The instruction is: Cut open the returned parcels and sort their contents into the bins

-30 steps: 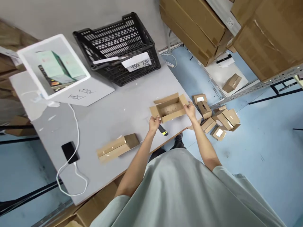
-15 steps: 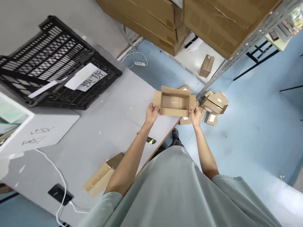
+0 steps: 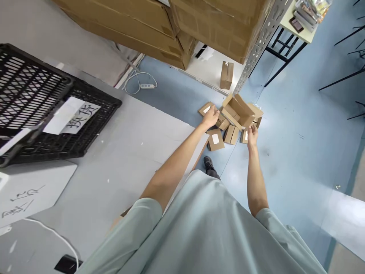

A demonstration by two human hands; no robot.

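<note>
An open, lidless-looking cardboard box (image 3: 242, 110) is tilted over a pile of small cartons beyond the table corner, its flaps spread. My left hand (image 3: 211, 117) is to the left of that box, fingers loosely curled and nothing visible in them. On the other side, just below the box's right end, my right hand (image 3: 252, 136) has loosely bent fingers and appears apart from it. Under and around the box lie several brown cartons, among them one with a white label (image 3: 216, 140) near the table corner.
A black plastic crate (image 3: 94, 133) with a paper sign stands on the grey table (image 3: 122, 152) at left. Large cardboard boxes (image 3: 211, 26) fill the metal shelf (image 3: 256, 45); a small carton (image 3: 226, 75) sits on its lower level. A power strip (image 3: 147, 86) lies on the floor.
The open box has left my hands and moved from the table corner to the carton pile at the right. Both hands have shifted right and further apart; the view has turned right.
</note>
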